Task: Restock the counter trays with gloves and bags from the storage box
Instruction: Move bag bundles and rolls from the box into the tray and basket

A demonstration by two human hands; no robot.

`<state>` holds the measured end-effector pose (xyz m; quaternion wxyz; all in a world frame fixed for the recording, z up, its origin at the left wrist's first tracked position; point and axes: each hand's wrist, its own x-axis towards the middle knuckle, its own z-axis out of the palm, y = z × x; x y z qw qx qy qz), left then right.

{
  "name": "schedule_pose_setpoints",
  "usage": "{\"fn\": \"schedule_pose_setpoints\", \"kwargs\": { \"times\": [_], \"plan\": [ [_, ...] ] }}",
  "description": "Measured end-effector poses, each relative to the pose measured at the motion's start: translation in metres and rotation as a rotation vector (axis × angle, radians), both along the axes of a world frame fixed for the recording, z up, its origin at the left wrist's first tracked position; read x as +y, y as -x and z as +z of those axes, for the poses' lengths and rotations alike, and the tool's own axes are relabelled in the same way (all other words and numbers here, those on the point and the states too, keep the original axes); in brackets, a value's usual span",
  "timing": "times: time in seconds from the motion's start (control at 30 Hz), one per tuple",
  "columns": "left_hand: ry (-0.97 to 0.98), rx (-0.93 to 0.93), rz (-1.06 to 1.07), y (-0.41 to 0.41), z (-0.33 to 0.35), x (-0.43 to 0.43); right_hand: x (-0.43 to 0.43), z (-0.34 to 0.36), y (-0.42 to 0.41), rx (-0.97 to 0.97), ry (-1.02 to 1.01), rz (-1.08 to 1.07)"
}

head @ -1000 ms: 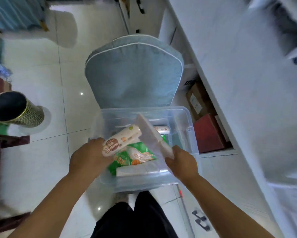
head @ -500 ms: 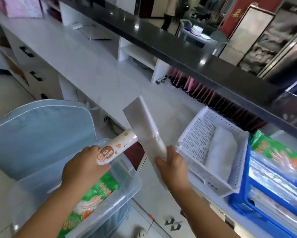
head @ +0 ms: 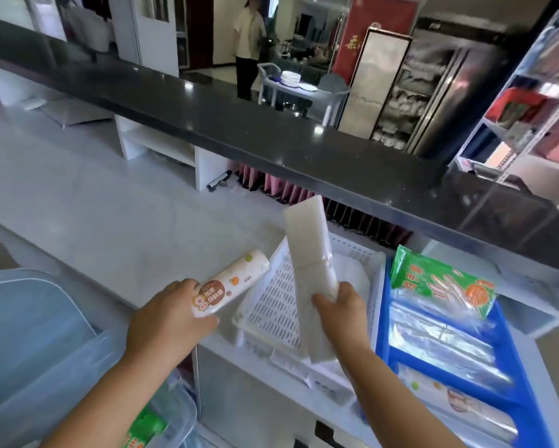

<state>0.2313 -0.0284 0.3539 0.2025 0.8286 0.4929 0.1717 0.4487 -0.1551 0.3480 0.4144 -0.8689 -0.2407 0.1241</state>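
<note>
My left hand (head: 168,321) grips a white printed roll of bags (head: 229,282), held level just left of the white perforated tray (head: 268,305). My right hand (head: 342,310) grips a long flat white pack of bags (head: 307,253), held upright over that tray. Another white pack (head: 352,273) lies inside the tray. To the right, a blue tray (head: 383,318) holds clear bag packs and a green glove pack (head: 443,281). The clear storage box (head: 78,376) sits at lower left with a green glove pack (head: 145,428) inside.
A white counter (head: 110,221) runs left, under a raised black countertop (head: 271,140). A blue chair back (head: 23,318) stands behind the box. A person (head: 249,43) stands far off beside a cart with plates (head: 291,79). Shelving (head: 530,108) is at right.
My view swung up from the storage box to the counter. Both hands carried the roll and the flat pack out of the box and over to the white tray.
</note>
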Motion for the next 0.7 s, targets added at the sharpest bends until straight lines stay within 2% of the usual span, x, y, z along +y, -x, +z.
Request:
{"fn": "schedule_pose_setpoints", "kwargs": {
  "times": [0.17, 0.33, 0.4, 0.5, 0.63, 0.7],
  "plan": [
    [-0.016, 0.01, 0.039, -0.041, -0.001, 0.008, 0.027, -0.023, -0.028, 0.42, -0.146, -0.086],
    [-0.008, 0.055, 0.057, -0.057, -0.007, 0.015, 0.058, -0.039, -0.019, 0.603, -0.223, -0.143],
    [-0.009, 0.063, 0.061, -0.06, -0.01, 0.018, 0.065, -0.045, -0.009, 0.62, -0.165, -0.101],
    [-0.025, 0.091, 0.06, -0.062, -0.012, 0.025, 0.067, -0.05, 0.0, 0.533, -0.037, 0.013],
    [-0.033, 0.124, 0.011, -0.063, -0.013, 0.037, 0.058, -0.055, -0.002, 0.032, 0.23, 0.177],
    [-0.035, 0.123, -0.021, -0.065, -0.014, 0.041, 0.053, -0.058, -0.005, -0.156, 0.373, 0.226]
  ]
}}
